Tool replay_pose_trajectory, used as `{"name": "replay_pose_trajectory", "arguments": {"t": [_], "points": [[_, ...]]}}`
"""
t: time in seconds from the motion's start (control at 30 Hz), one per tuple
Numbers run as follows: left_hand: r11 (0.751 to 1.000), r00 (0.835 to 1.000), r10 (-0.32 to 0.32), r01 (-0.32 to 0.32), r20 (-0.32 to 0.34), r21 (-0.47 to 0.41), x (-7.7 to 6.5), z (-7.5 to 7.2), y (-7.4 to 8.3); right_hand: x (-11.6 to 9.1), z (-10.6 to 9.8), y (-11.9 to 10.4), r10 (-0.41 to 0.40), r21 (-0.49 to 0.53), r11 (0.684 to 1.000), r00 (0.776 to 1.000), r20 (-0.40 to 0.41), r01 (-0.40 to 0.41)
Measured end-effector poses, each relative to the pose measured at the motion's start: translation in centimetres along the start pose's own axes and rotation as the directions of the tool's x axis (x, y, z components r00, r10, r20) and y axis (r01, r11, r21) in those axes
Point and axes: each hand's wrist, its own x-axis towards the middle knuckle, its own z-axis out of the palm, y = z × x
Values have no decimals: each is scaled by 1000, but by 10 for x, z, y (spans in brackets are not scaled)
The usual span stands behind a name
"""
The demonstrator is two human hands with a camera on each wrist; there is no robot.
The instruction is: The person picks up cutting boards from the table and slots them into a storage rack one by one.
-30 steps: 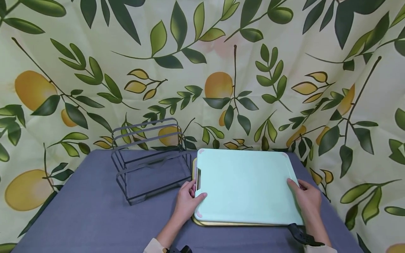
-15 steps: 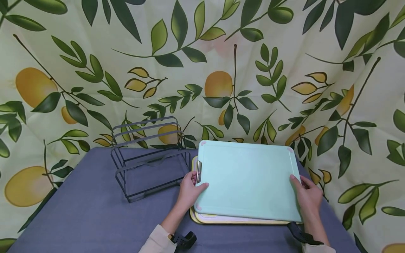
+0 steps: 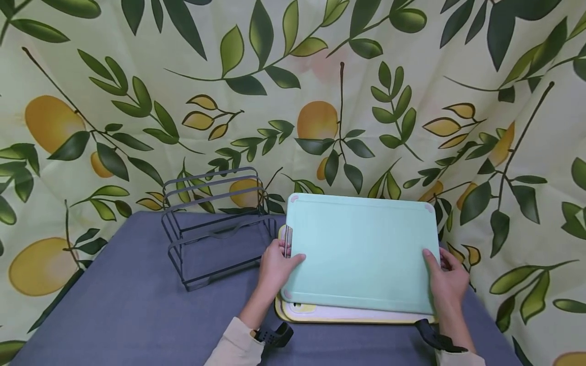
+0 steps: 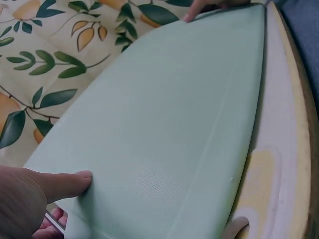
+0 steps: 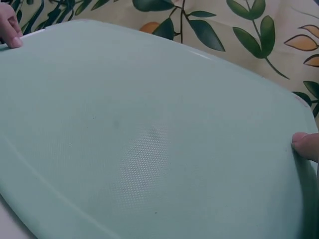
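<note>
A mint-green cutting board (image 3: pixel 361 249) with pink corners is held by both hands, its far edge tilted up. My left hand (image 3: pixel 276 269) grips its left short side at the handle slot, thumb on top and fingers beneath. On the opposite side my right hand (image 3: pixel 447 277) pinches the edge, thumb on the face. Under it lie other boards, a pinkish-white one with a yellow rim (image 3: pixel 357 313) showing along the near side. The left wrist view shows the left thumb (image 4: pixel 75 183) flat on the green surface; in the right wrist view the right thumb (image 5: pixel 305 144) presses near the edge.
To the left of the boards stands a dark wire rack (image 3: pixel 220 239) with several upright loops. A grey-blue cloth (image 3: pixel 137 300) covers the table. Behind it hangs a curtain (image 3: pixel 274 117) printed with leaves and fruit.
Both hands have raised the green board and shifted it away from me, its far edge rising higher. More of the board underneath shows along the near side. The rack stays in place.
</note>
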Motion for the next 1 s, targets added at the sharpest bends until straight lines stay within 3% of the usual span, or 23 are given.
{"name": "replay_pose_trajectory", "arguments": {"t": [0.23, 0.53, 0.67, 0.87, 1.0], "points": [[988, 999, 33, -32, 8, -148, 6, 0, 2, 2, 0, -2, 7, 56, 998, 1000, -11, -6], [959, 998, 56, -60, -25, -277, 9, -1, 0, 7, -8, -17, -15, 12, 1000, 993, 121, 14], [944, 997, 55, -71, -58, -321, 8, 0, 3, 6, -10, -27, -28, 48, 999, 991, 128, 22], [942, 993, 65, -93, -95, -322, 7, 4, 8, 6, -9, -32, -39, 163, 986, 993, 111, 20], [949, 991, 74, -104, -110, -297, 6, 6, 5, 6, -7, -31, -7, 239, 971, 990, 142, -27]]}}
